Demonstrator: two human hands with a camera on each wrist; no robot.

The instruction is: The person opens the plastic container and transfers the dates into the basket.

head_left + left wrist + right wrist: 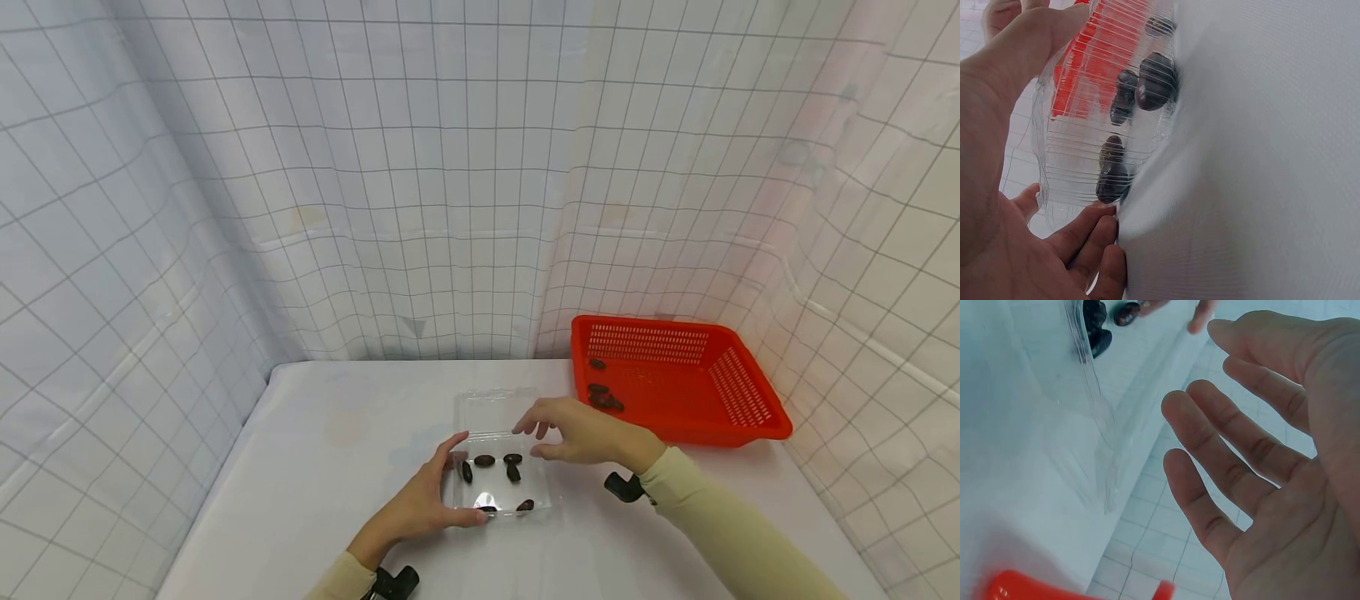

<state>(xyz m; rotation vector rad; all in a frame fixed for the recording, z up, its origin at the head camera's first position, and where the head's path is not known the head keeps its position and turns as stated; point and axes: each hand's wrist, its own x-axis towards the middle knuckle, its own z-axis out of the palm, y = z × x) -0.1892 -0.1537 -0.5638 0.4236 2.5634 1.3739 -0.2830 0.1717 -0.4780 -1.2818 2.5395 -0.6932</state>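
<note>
A clear plastic box [538,492] stands on the white table, its clear lid [495,408] folded back on the far side. Several dark, glossy oval pieces that look like dates [484,460] lie spread on the box's floor. My left hand [423,496] holds the box by its left side, thumb at the near edge and fingers round the far left. Through the ribbed wall, the dark pieces [1157,82] show close up in the left wrist view. Over the box's right edge hovers my right hand [573,432], fingers loosely bent and nothing between them.
A red plastic basket [750,429] with slotted walls stands at the table's back right, several dark pieces [606,402] lying along its left side. White gridded curtains [450,208] enclose the table [337,458] at the back and both sides.
</note>
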